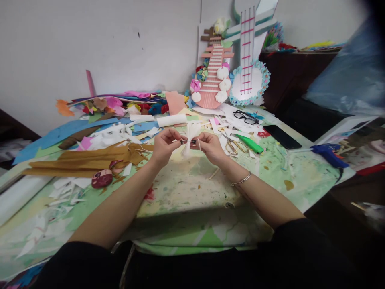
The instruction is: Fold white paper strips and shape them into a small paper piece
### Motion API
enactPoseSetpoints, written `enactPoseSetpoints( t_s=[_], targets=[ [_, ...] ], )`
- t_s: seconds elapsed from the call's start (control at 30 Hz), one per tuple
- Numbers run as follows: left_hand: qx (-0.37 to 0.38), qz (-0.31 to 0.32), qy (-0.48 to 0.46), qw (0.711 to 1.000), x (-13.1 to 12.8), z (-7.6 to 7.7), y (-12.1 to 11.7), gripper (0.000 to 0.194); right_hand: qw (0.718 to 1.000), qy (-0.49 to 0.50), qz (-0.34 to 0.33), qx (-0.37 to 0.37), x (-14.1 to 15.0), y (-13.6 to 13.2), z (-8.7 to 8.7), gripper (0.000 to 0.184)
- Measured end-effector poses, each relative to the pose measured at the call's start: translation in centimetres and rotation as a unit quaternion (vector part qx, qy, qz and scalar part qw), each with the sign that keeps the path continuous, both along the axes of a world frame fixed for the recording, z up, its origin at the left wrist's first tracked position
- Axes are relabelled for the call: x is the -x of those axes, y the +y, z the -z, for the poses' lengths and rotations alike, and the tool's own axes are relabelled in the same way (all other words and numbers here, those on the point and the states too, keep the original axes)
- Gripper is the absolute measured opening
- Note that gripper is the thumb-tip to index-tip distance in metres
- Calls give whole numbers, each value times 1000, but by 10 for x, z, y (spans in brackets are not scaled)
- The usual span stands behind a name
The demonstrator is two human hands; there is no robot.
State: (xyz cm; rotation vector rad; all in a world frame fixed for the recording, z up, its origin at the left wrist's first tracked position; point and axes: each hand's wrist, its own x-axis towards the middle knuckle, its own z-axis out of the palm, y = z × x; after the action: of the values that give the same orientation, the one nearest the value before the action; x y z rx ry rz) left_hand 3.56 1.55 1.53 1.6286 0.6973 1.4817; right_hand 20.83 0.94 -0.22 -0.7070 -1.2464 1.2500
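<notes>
Between my hands, above the middle of the table, is a bunch of white crepe-like paper (193, 130), gathered narrow at its middle and fanned out above and below. A thin white string (199, 145) crosses the narrow part and hangs in a loop by the right fingers. My left hand (165, 146) pinches the string at the bunch's left side, thumb against forefinger. On the other side, my right hand (209, 147) is closed in a similar pinch on the string. The fingertips hide the exact grip and any knot.
Scissors (234, 144), a green tube (250, 143), glasses (246, 117) and a phone (282, 137) lie to the right, with a blue glue gun (329, 155) beyond. Brown paper (78, 160) and a dark red object (102, 178) lie left. Two decorated paper instruments (212, 86) lean on the wall.
</notes>
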Motion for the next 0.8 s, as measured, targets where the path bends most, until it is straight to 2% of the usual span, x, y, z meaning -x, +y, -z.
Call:
enactPoseSetpoints(
  t_s=[0.27,0.4,0.53,0.7,0.8],
  targets=[
    [3,-22,27,999,0,2,1,12,994,-77,63,-54,1,2,3,19],
    [-2,-36,53,998,0,2,0,11,978,-148,101,-111,1,-2,3,11],
    [-7,-54,74,996,0,2,-1,13,946,-220,139,-193,3,-12,0,4],
    [-3,-57,84,995,-2,3,-3,13,913,-279,156,-255,6,-19,0,10],
    [2,-55,92,994,-3,4,-4,13,858,-352,203,-315,5,-19,4,13]
  ],
)
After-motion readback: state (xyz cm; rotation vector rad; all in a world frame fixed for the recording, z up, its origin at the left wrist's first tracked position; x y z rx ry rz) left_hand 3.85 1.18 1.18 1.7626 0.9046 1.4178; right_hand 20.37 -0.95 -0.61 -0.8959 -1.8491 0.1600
